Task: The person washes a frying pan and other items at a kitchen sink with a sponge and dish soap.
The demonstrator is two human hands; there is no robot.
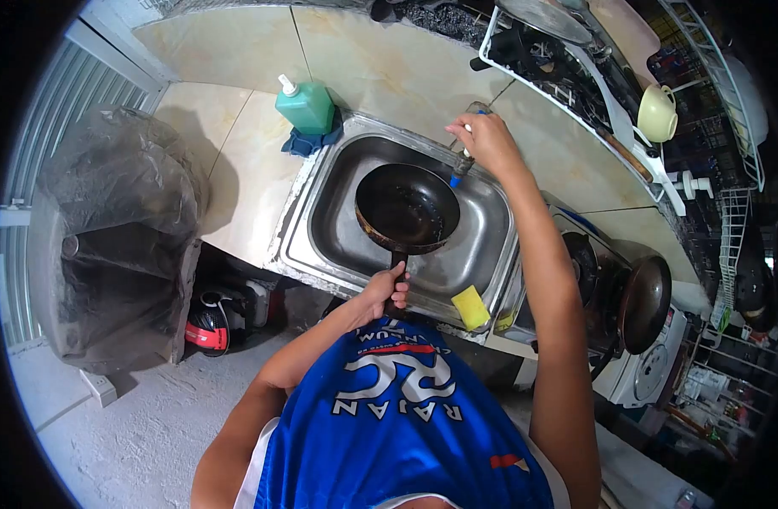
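My left hand point(386, 291) is wrapped round the handle of a dark frying pan point(397, 208), held upright over the sink point(334, 212). Small wet specks glisten on the pan's inner surface. At the wall behind the sink, my right hand point(484, 140) has its fingers closed on the white lever of the faucet point(463, 165). The faucet's blue-tipped spout points down beside the pan's right rim; I cannot make out a stream of water. A yellow sponge point(470, 307) lies on the sink's front right edge.
A green pump bottle point(306, 109) stands on a blue cloth point(308, 142) behind the sink's left corner. Plastic-covered bulk point(109, 229) sits at left. To the right are a stove with another pan point(645, 304) and a wall rack point(567, 76) of utensils, with a yellow cup point(657, 114).
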